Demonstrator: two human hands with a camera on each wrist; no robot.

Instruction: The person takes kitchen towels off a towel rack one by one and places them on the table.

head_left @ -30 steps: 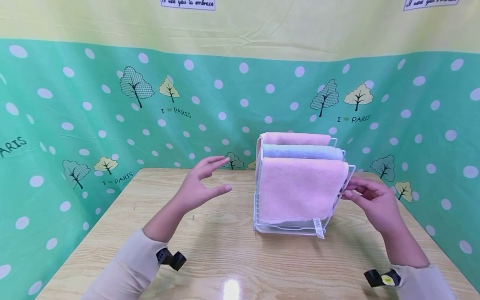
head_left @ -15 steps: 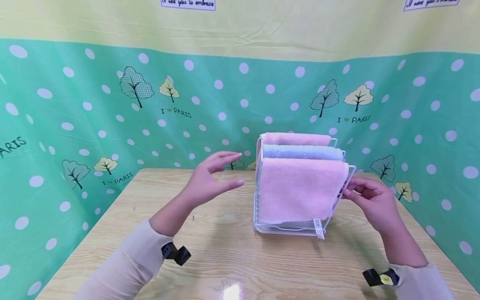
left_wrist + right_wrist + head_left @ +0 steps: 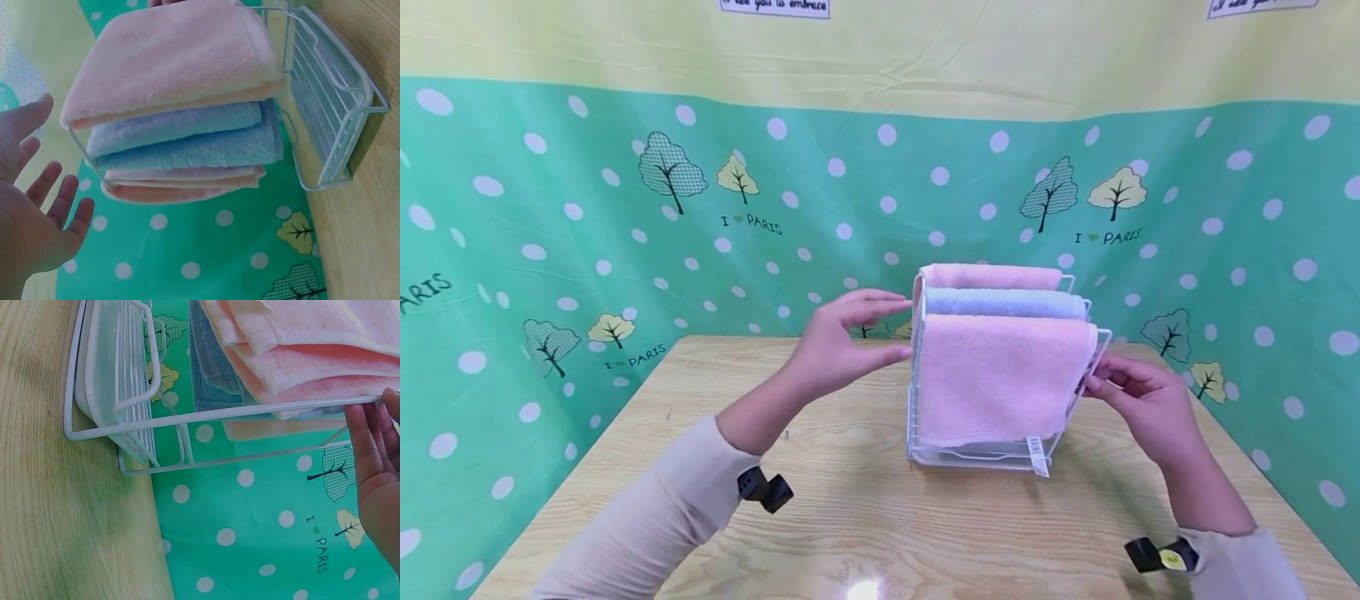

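Note:
A white wire rack [image 3: 977, 459] stands on the table, with towels draped over its upper bars. A pink towel [image 3: 1007, 379] hangs in front, a light blue towel [image 3: 1009, 303] in the middle, and another pink towel [image 3: 992, 276] at the back. My right hand [image 3: 1150, 408] pinches the rack's right side wire between thumb and fingers; the right wrist view shows this wire [image 3: 237, 412] up close. At the rack's left side, my left hand [image 3: 838, 346] has its thumb and fingers extended and parted, fingertips right by the frame. Its fingers are spread in the left wrist view.
The rack has a shallow tray [image 3: 331, 81] at its base. A paper tag [image 3: 1037, 457] dangles from the front towel's lower right corner. Behind the wooden table [image 3: 842, 500] hangs a green and yellow curtain [image 3: 775, 192] with dots and printed trees.
My left hand has moved right and slightly up, from the table's left-middle to the rack's left side. My right hand keeps its hold on the wire, and the rack has stayed put.

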